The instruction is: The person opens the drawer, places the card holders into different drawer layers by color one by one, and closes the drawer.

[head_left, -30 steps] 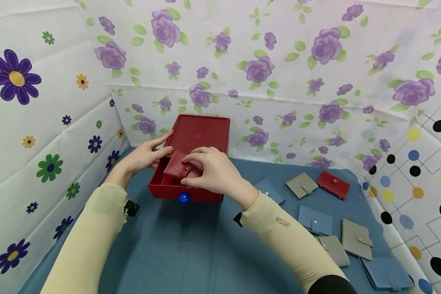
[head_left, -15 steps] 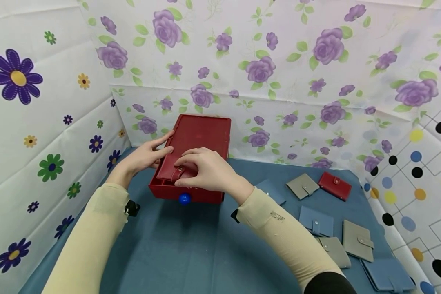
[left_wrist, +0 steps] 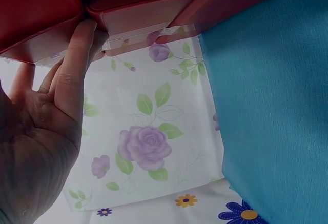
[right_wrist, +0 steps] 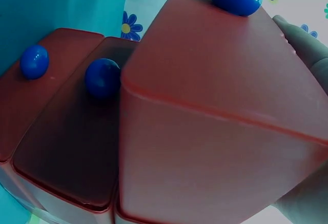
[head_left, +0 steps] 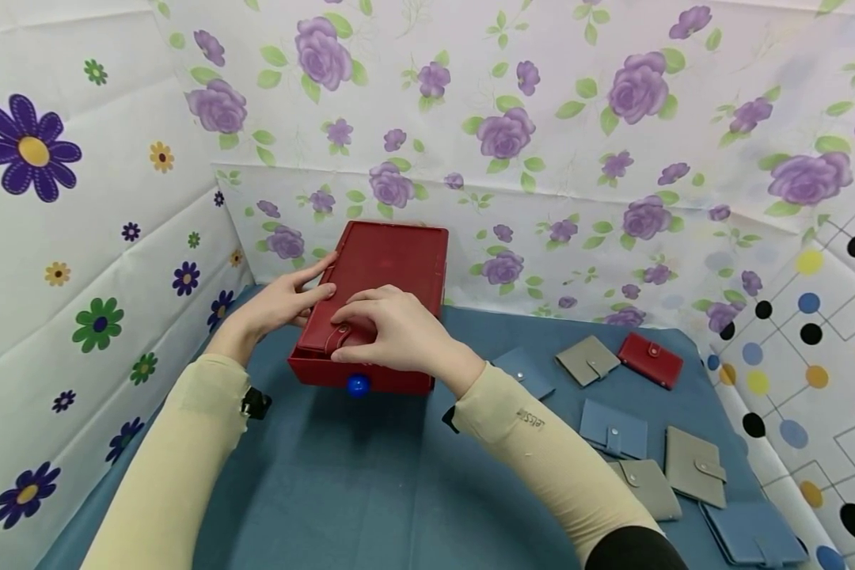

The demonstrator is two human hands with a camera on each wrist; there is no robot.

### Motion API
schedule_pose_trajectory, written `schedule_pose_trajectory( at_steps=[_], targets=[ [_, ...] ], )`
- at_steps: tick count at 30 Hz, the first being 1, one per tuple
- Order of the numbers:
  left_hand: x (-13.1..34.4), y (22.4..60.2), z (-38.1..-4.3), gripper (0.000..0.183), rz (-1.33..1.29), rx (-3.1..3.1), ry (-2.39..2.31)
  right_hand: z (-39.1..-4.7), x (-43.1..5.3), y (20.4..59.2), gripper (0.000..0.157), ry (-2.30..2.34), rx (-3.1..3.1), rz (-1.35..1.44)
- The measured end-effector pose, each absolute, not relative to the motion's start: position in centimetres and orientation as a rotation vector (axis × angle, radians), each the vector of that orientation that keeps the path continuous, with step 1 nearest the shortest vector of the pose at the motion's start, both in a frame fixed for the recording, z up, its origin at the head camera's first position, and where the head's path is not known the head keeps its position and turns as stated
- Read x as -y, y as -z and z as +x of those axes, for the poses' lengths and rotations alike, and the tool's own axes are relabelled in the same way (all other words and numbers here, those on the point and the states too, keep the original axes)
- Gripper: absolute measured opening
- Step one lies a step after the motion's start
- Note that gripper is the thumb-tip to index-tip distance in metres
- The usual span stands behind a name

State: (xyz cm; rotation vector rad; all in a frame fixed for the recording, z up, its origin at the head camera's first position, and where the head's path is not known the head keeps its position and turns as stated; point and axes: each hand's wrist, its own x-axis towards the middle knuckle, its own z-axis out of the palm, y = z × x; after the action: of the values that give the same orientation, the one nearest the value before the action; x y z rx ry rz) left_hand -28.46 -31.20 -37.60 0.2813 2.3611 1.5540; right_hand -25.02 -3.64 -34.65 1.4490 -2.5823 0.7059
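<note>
A red chest of drawers (head_left: 392,257) stands by the back wall, its top drawer (head_left: 395,379) pulled out. In that drawer lies a red wallet (head_left: 317,331) with a snap strap, nearly in line with the chest's top. My right hand (head_left: 402,328) grips the wallet near its strap, thumb toward the front; the far edge is hidden. My left hand (head_left: 278,307) rests against the chest's left side, thumb over the top edge, fingers long. In the left wrist view its fingers (left_wrist: 72,78) touch the drawer sides. The right wrist view shows the drawer's underside (right_wrist: 220,167); the wallet is hidden there.
Blue knobs mark the top drawer (head_left: 359,385) and the two lower drawers (right_wrist: 61,147). On the blue cloth at right lie several wallets: another red wallet (head_left: 650,360), grey ones such as a grey wallet (head_left: 694,465), and blue ones such as a blue wallet (head_left: 751,532).
My right hand has moved slightly left with the red wallet, which has turned from slanted to nearly straight and sits lower in the drawer. The left hand has stayed in place.
</note>
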Motion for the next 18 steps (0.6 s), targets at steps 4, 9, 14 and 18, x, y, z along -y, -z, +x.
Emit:
schedule_pose_trajectory(
  at_steps=[4,9,14,18],
  targets=[
    [31.14,37.6,-28.48,0.073,0.283,-2.352,-1.558,-24.97,3.5,34.64,0.052,-0.708,2.606,1.44],
    [31.1,37.65,-28.6,0.073,0.282,-2.345,-1.561,-25.04,3.29,34.72,0.051,-0.727,2.607,1.445],
    [31.2,37.71,-28.64,0.073,0.282,-2.342,-1.561,-25.18,3.29,34.86,0.052,-0.727,2.586,1.464],
    [31.34,37.67,-28.6,0.073,0.276,-2.349,-1.555,-25.24,3.48,34.97,0.052,-0.707,2.584,1.472]
  ],
)
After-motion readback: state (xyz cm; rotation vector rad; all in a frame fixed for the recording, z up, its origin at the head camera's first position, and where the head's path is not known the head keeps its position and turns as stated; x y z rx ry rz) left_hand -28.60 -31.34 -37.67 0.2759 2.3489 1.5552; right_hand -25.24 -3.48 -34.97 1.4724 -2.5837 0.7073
